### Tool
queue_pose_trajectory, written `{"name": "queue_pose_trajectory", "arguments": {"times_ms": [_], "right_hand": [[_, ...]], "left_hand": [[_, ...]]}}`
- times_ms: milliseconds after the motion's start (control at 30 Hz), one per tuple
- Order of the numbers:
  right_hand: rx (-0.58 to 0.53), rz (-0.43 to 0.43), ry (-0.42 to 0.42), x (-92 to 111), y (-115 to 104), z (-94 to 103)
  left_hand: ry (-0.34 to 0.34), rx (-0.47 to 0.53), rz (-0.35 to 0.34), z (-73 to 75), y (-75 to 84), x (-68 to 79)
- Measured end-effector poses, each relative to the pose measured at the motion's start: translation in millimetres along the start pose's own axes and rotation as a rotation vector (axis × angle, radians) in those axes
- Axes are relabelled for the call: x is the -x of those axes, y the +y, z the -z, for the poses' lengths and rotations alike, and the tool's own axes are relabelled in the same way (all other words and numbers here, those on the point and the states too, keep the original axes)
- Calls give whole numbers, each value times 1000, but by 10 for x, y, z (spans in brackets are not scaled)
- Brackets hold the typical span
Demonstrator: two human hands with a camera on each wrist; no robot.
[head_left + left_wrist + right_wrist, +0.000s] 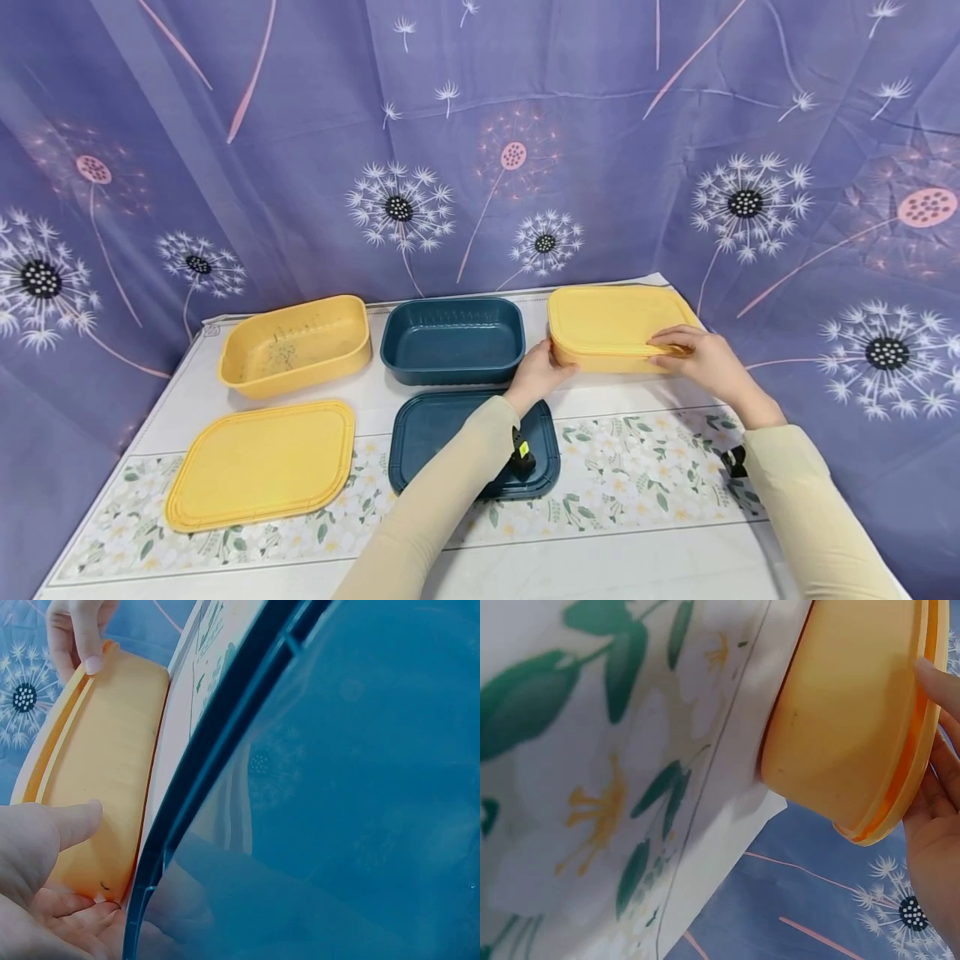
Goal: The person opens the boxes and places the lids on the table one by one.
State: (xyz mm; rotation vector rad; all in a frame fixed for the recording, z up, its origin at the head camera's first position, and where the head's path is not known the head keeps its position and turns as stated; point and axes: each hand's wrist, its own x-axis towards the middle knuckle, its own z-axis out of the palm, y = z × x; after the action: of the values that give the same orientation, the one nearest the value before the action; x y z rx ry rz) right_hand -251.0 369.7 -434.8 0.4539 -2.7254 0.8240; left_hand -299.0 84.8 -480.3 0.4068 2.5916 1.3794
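A yellow lid [611, 318] lies on a yellow rectangular container [611, 363] at the right back of the table. My left hand [542, 372] holds the container's left end, its thumb against the front wall and the other fingers round the end. At the right front corner, my right hand [708, 358] pinches the lid's rim, thumb below and fingers on top. In the right wrist view a narrow gap shows between the lid's rim [900, 799] and the container wall [832, 705] near that hand.
To the left stand an uncovered dark blue container [453, 375] and an uncovered yellow container [300, 382]. A dark blue lid [420, 429], partly under my left forearm, and another yellow lid [262, 462] lie in front of them. A purple dandelion-print curtain [480, 100] hangs behind the table.
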Motion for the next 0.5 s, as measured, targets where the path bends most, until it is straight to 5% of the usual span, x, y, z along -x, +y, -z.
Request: {"name": "queue_pose_trajectory", "arguments": {"times_ms": [500], "right_hand": [[-83,-33,-3,-48,-74,91]], "left_hand": [[1,17,-25,-5,-14,1]]}}
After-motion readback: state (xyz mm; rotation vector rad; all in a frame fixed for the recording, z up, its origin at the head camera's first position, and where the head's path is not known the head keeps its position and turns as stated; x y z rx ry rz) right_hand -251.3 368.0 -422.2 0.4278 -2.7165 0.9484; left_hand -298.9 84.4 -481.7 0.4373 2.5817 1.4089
